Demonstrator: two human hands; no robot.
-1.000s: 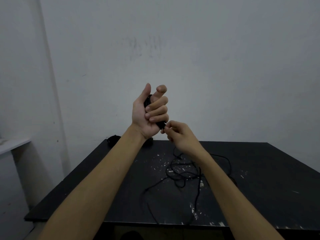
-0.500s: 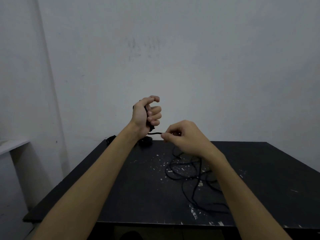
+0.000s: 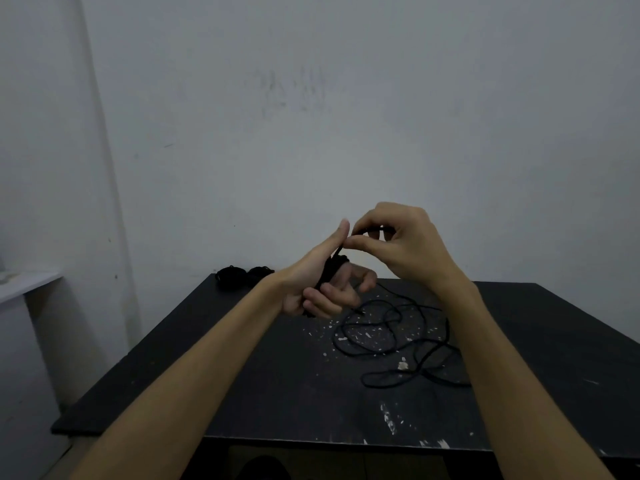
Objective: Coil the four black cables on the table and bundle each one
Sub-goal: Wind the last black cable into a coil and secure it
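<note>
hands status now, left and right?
Left hand: holds the coiled black cable wound round it.
Right hand: pinches that cable's free end.

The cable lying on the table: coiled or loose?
Loose: the cable sprawls in tangled loops on the table, unbundled.

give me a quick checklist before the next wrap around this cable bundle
1. Left hand grips the coil: ok.
2. Right hand pinches the cable's free end: ok.
3. Free end long enough for another wrap: cannot tell.
4. Loose cable on the table untangled: not ok, it lies in crossing loops.
5. Finished bundles parked at the far edge, out of the way: ok.
</note>
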